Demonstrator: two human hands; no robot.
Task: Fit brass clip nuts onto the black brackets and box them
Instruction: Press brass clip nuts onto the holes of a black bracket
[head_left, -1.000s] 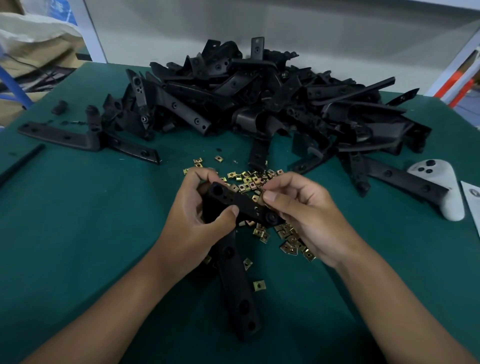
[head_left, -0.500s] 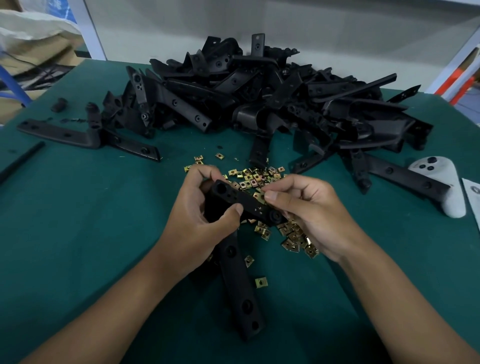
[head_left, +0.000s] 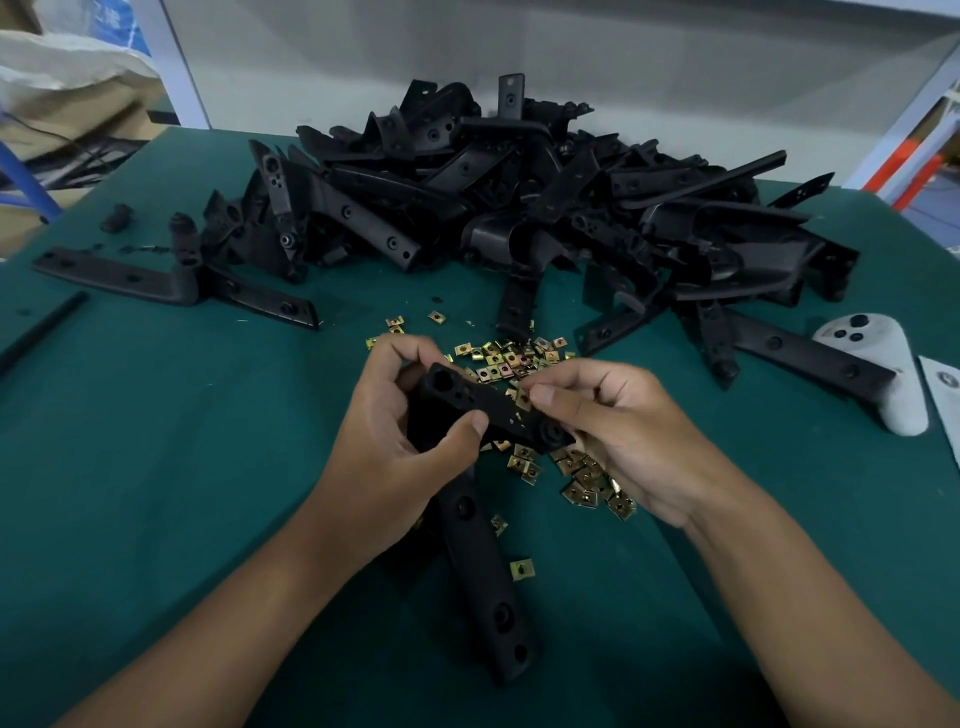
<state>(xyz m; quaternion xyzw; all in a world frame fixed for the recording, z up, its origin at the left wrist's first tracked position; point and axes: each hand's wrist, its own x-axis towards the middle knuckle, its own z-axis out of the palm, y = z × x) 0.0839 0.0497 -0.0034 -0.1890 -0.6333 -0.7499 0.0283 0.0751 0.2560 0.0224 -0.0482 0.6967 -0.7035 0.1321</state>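
Above the green surface (head_left: 156, 467), an L-shaped black bracket (head_left: 483, 415) is gripped by the left hand (head_left: 405, 447); a brass clip nut (head_left: 522, 399) is pinched in right-hand fingers (head_left: 545, 400) at its edge, seemingly mid-fitting. Sliding it fully on is called for next.

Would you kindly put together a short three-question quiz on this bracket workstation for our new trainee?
1. True or false: the left hand grips the black bracket.
2. The loose brass clip nuts lie: A) in a box, B) on the green table, C) in a tray.
3. What white object lies right of the bracket pile?

Key: 1 true. 2 B. 3 A white controller. The right hand pinches at the bracket's upper arm.
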